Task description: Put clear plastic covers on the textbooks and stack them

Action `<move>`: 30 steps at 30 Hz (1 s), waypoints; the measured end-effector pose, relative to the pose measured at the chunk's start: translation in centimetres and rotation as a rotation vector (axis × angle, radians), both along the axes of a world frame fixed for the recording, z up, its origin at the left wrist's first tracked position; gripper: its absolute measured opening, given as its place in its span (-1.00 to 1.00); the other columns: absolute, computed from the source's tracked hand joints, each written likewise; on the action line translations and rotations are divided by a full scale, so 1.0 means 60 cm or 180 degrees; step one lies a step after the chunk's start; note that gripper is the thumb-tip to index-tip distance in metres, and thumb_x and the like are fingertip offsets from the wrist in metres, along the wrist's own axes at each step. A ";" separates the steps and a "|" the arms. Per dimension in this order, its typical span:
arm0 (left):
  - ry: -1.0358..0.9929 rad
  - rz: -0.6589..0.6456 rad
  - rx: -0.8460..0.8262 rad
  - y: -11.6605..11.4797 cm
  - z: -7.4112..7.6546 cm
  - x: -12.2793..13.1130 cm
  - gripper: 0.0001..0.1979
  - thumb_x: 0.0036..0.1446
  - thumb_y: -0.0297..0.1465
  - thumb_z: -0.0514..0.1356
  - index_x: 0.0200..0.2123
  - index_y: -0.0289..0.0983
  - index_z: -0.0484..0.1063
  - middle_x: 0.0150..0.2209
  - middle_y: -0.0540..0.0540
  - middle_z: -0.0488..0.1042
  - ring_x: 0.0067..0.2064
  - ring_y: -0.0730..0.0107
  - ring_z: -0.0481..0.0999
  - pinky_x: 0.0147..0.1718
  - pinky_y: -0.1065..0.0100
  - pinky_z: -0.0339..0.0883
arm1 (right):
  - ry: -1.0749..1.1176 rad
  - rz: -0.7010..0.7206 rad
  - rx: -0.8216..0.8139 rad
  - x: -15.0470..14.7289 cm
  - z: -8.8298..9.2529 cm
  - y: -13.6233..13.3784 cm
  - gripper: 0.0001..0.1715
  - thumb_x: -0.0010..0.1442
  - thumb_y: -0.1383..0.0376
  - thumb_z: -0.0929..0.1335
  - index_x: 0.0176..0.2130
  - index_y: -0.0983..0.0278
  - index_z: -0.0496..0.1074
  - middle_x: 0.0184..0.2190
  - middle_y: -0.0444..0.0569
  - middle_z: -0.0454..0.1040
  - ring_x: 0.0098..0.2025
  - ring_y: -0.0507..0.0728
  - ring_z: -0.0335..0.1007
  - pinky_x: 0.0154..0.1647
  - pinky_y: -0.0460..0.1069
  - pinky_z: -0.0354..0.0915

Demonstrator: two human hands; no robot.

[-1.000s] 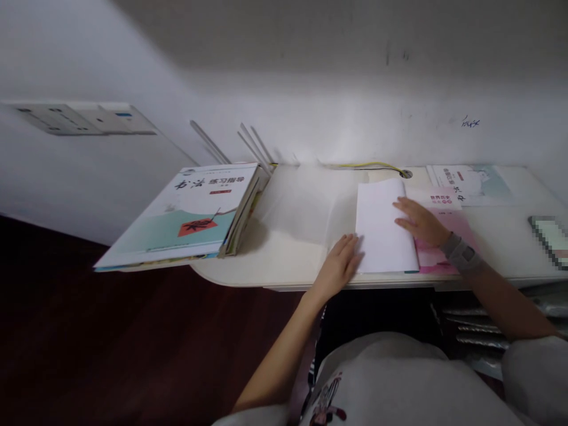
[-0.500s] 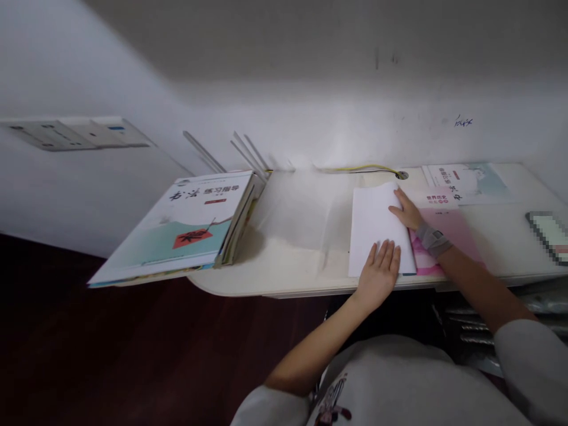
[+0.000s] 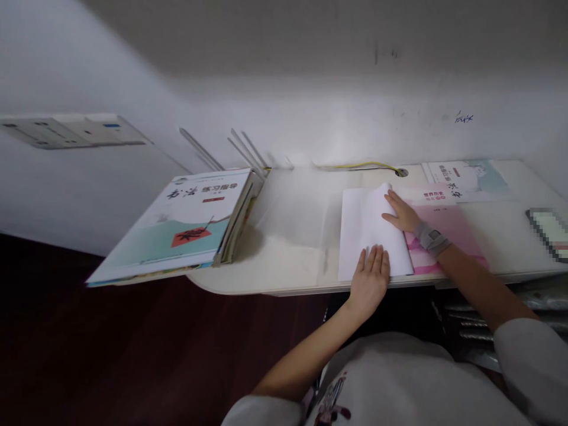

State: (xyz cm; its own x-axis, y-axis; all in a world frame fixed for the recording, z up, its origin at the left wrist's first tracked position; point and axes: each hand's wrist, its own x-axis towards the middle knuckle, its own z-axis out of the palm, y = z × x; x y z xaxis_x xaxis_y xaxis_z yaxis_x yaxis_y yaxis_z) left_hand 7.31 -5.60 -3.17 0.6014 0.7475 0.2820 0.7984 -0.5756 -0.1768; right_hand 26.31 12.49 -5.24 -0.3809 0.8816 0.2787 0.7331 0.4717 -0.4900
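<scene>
A blank white sheet of paper (image 3: 361, 231) lies over the left side of a pink book (image 3: 448, 231) on the white desk. My left hand (image 3: 370, 278) presses flat on the sheet's lower part, its fingers stretched out. My right hand (image 3: 403, 213), with a grey band on the wrist, rests at the sheet's upper right edge, fingers extended and thumb apart. What lies beneath the paper is mostly hidden.
A stack of books (image 3: 190, 213) juts over the desk's left end. Another book (image 3: 470, 180) lies at the back right, and a blurred-out phone (image 3: 548, 234) lies at the far right. A yellow cable (image 3: 359, 165) enters a desk hole (image 3: 402, 173).
The paper has shifted left, and more of the pink book shows. Both my hands have moved slightly left with it, still lying flat.
</scene>
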 end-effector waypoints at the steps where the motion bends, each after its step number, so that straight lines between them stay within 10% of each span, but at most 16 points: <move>1: -0.0009 0.0055 -0.0015 -0.001 0.001 -0.002 -0.57 0.24 -0.54 -0.04 0.16 -0.48 0.25 0.19 -0.38 0.25 0.25 0.06 0.20 0.21 -0.02 0.10 | -0.0016 0.0011 0.0012 -0.001 0.001 -0.001 -0.16 0.17 0.03 0.27 0.28 0.40 0.08 0.34 0.18 -0.05 0.37 0.26 -0.20 0.35 0.19 -0.11; 30: -0.0050 -0.0136 -0.0211 -0.012 0.001 0.006 -0.57 0.26 -0.51 -0.04 0.18 -0.36 0.26 0.19 -0.24 0.29 0.24 0.14 0.24 0.19 -0.01 0.11 | -0.1104 0.0106 -0.0046 -0.023 0.022 -0.025 0.02 0.21 -0.21 0.06 0.28 0.54 0.03 0.33 0.34 -0.08 0.37 0.32 -0.23 0.33 0.21 -0.15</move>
